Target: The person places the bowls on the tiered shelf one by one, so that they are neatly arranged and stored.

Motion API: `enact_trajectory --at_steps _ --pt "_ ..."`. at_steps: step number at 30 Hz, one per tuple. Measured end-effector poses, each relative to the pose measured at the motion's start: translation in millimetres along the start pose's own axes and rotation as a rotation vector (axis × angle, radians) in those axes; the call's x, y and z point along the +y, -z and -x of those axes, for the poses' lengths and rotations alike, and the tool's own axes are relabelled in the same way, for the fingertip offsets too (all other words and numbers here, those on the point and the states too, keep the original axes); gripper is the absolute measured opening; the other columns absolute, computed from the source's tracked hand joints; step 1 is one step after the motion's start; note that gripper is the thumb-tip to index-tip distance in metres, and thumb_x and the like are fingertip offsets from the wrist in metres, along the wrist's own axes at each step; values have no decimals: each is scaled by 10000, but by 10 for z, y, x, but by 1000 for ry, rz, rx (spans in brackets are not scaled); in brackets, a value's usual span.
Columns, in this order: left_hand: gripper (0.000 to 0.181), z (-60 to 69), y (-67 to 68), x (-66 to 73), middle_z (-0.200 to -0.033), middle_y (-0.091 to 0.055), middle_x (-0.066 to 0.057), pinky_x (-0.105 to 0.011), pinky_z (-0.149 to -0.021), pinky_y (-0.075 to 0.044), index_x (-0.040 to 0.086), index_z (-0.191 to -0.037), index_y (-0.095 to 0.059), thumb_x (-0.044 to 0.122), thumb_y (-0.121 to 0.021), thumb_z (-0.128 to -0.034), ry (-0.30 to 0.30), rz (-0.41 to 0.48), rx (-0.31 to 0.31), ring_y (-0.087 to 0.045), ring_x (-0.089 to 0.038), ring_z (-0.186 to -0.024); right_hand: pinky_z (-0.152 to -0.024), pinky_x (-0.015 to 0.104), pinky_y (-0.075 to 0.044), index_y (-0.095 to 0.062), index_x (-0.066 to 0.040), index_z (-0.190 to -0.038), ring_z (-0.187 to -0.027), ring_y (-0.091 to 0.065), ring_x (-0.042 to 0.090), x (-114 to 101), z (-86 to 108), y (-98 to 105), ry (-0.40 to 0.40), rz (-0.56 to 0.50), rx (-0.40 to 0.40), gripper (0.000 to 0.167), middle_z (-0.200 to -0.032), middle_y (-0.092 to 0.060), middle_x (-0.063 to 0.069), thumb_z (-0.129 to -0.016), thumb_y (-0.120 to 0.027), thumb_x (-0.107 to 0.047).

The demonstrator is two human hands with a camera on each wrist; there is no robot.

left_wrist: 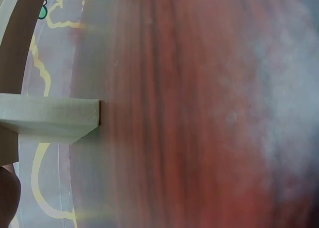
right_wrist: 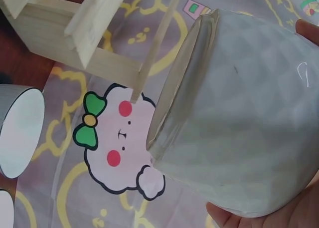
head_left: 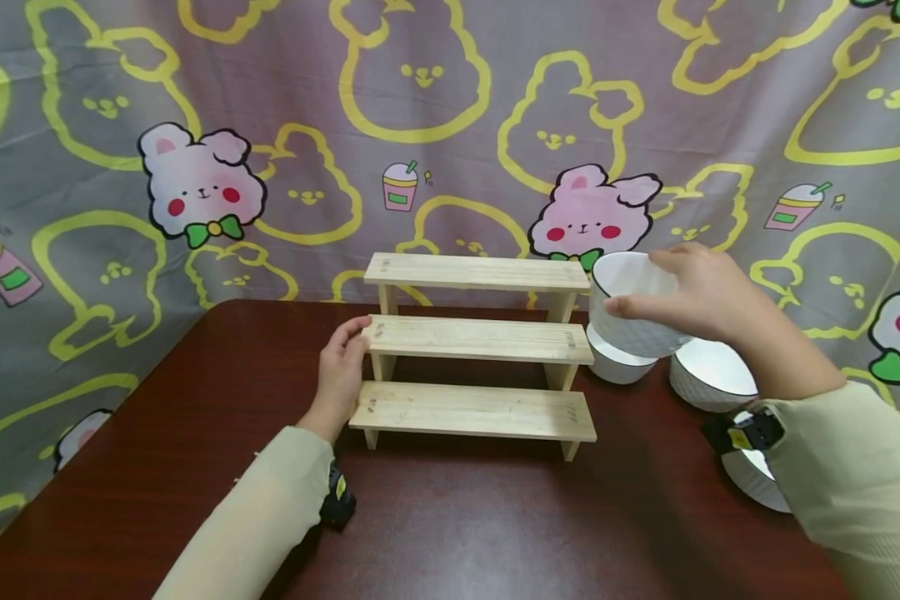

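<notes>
My right hand (head_left: pixel 708 292) grips a white bowl (head_left: pixel 630 321) with a dark rim and quilted sides. It holds the bowl in the air just right of the top step of a three-step wooden stand (head_left: pixel 468 408). Fingers and thumb stand on opposite sides of the bowl (right_wrist: pixel 244 113) in the right wrist view. My left hand (head_left: pixel 340 362) holds the left end of the stand's middle step. The left wrist view has a board end of the stand (left_wrist: pixel 55 113) and only a bit of a finger (left_wrist: pixel 7 193) at its edge.
Under and behind the held bowl stands another white bowl (head_left: pixel 618 367). Farther right are a second bowl (head_left: pixel 708 396) and a third bowl (head_left: pixel 757 487), partly hidden by the right forearm. A patterned curtain (head_left: pixel 450 100) hangs behind the dark wooden table (head_left: pixel 450 533).
</notes>
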State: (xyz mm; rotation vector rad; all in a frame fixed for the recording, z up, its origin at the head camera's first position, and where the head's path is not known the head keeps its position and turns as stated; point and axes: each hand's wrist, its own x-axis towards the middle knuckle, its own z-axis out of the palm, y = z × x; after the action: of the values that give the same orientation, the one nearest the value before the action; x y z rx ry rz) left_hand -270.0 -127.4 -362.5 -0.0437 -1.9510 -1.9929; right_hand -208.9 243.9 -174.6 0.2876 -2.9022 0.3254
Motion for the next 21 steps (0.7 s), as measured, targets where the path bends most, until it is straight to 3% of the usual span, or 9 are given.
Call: enact_trajectory --at_steps 6,14,21 --pt "337 2 -3 4 -1235 -544 -80 -206 -779 -385 54 -1221 -553 82 -420 -913 13 -12 -3 -480 -95 -912 -809 534 -364 -513 57 -1255 -1094 -417 421 -70 -35 46 32 -29 20 807 -1213 -479 303 -748 -627 -561" --pt "342 7 1 19 -1261 -533 -90 -347 -888 -380 45 -1231 -541 75 -403 -920 23 6 -15 -487 -96 -956 -884 559 -352 -470 64 -1301 -1138 -416 439 -196 -131 104 22 -29 -18 869 -1259 -468 293 -747 -612 -591" --pt "340 9 1 30 -1280 -524 -83 -329 -889 -374 51 -1232 -542 78 -402 -923 23 3 -21 -478 -111 -981 -686 442 -403 -611 -24 -1119 -908 -520 354 -280 -205 141 68 0 22 676 -1035 -594 206 -743 -611 -586"
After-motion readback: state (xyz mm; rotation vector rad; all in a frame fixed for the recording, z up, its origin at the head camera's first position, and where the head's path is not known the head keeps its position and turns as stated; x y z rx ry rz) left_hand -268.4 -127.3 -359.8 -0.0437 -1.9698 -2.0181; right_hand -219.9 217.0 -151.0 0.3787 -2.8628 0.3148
